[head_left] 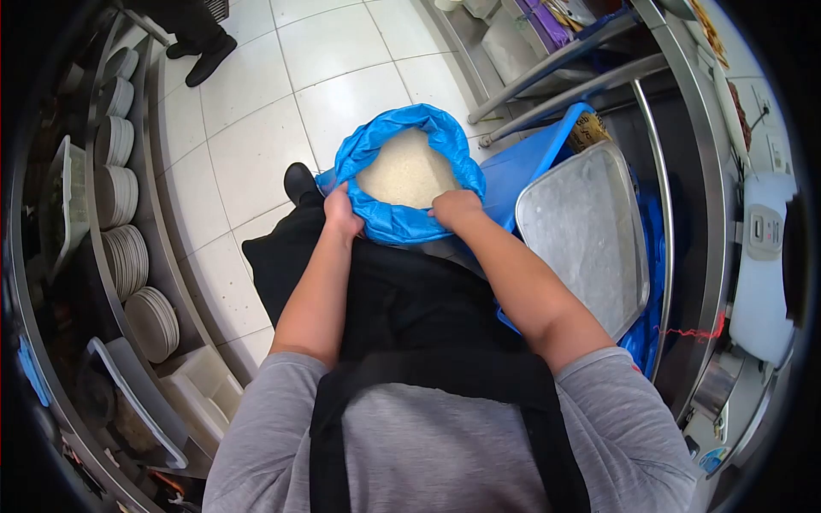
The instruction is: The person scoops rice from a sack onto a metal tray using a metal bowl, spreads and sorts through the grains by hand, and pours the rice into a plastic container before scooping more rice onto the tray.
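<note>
A blue plastic bag with its rim rolled outward stands open in front of my legs. Inside it lies a pale, grainy mass that looks like rice. My left hand grips the rolled rim on the near left side. On the near right side, the fingers of my right hand are closed on the same rim. Both thumbs and fingertips are partly hidden by the folds of plastic.
On the left, a shelf holds several stacks of white plates and plastic bins. To the right, a metal tray leans beside a blue container under a steel counter. Another person's shoes show on the tiled floor.
</note>
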Demonstrator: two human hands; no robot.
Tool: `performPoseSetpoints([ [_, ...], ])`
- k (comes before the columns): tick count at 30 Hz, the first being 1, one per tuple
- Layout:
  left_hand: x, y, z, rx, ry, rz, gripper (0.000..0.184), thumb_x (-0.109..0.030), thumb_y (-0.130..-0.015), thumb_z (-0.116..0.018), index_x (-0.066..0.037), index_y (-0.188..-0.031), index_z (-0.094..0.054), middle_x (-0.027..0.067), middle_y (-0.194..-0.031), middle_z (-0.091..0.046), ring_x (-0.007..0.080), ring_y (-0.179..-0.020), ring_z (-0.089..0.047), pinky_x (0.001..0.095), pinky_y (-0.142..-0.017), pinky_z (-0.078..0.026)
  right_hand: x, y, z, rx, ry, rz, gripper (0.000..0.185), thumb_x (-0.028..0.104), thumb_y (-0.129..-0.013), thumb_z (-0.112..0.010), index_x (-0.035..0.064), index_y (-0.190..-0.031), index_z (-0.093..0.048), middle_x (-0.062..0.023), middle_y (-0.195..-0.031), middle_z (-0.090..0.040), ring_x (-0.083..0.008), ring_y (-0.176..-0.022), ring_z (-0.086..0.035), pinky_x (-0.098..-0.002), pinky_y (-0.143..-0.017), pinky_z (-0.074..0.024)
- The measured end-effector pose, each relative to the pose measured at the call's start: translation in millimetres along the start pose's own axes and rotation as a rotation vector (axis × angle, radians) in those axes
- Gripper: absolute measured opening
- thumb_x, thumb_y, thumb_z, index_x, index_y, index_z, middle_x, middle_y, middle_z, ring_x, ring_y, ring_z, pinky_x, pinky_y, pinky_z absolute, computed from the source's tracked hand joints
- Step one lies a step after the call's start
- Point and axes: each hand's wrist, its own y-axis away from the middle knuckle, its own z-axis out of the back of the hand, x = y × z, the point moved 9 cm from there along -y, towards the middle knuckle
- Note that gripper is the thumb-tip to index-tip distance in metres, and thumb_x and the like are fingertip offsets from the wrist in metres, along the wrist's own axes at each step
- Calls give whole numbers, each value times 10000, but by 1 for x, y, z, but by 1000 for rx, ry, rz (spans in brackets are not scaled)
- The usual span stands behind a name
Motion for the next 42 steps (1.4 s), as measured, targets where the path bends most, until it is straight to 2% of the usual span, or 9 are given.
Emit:
performPoseSetpoints([
  [13,-6,36,-3,63,-127,26,434,-381,-940,-381,-100,-1247,-503,105,-1237,-551,305,-1138,-514,488,-1004,-359,24,46,-48,68,-20,-4,401,440,-882,-507,114,-1036,-681,-83,-1085,-648,-255,-1023,-613,-377,-808,-495],
  [17,1,24,-39,367,14,98,339,-322,-936,-413,-101,-1147,-559,65,-1071,-610,256,-997,-574,438,-922,-435,23,53,-45,58,-38,-1,374,405,-880,-513,105,-1023,-685,-99,-1079,-648,-266,-1006,-621,-385,-801,-502],
  [23,21,-2,-54,428,-53,178,360,-293,-933,-416,-62,-1176,-546,105,-1143,-600,263,-1055,-570,408,-950,-428,17,47,-65,79,-84,-36,375,381,-886,-488,77,-960,-694,-136,-1002,-664,-292,-937,-641,-409,-778,-505],
  [27,20,9,-69,429,-76,207,396,-287,-916,-457,-31,-1211,-522,116,-1162,-594,269,-1039,-575,403,-942,-432,31,39,-66,121,-56,-12,302,151,-851,-431,71,-987,-688,-131,-1045,-658,-290,-959,-641,-421,-761,-513],
  [31,14,11,-58,308,-231,182,403,-283,-913,-477,-25,-1221,-507,119,-1181,-581,264,-1061,-563,397,-948,-428,46,35,-46,143,84,-27,272,203,-863,-486,77,-1009,-677,-104,-1090,-641,-275,-1010,-612,-413,-808,-474],
  [35,4,4,-40,168,-429,24,419,-334,-888,-539,-12,-1154,-567,125,-1102,-612,235,-988,-587,350,-875,-454,18,91,126,-370,-202,221,297,330,-824,-597,99,-1008,-625,-115,-1028,-596,-289,-981,-584,-421,-827,-452],
  [36,7,5,-40,188,-429,16,419,-334,-888,-539,-12,-1154,-567,125,-1102,-612,235,-988,-587,350,-875,-454,-12,137,196,-714,-470,319,244,265,-817,-608,103,-1000,-607,-118,-982,-589,-295,-935,-584,-428,-810,-456],
  [38,-15,8,-29,-16,-669,-245,450,-364,-879,-563,16,-1120,-577,130,-1038,-620,207,-918,-591,321,-810,-456,-95,212,289,-1365,-345,222,204,126,-786,-634,77,-981,-602,-105,-941,-560,-246,-839,-565,-358,-745,-469],
  [42,-34,32,-35,-167,-1002,-453,468,-370,-842,-627,43,-1053,-560,137,-943,-613,183,-836,-578,305,-759,-454,-243,296,391,-1936,-224,-136,295,212,-822,-638,69,-1072,-572,-95,-965,-579,-205,-824,-566,-341,-746,-464],
])
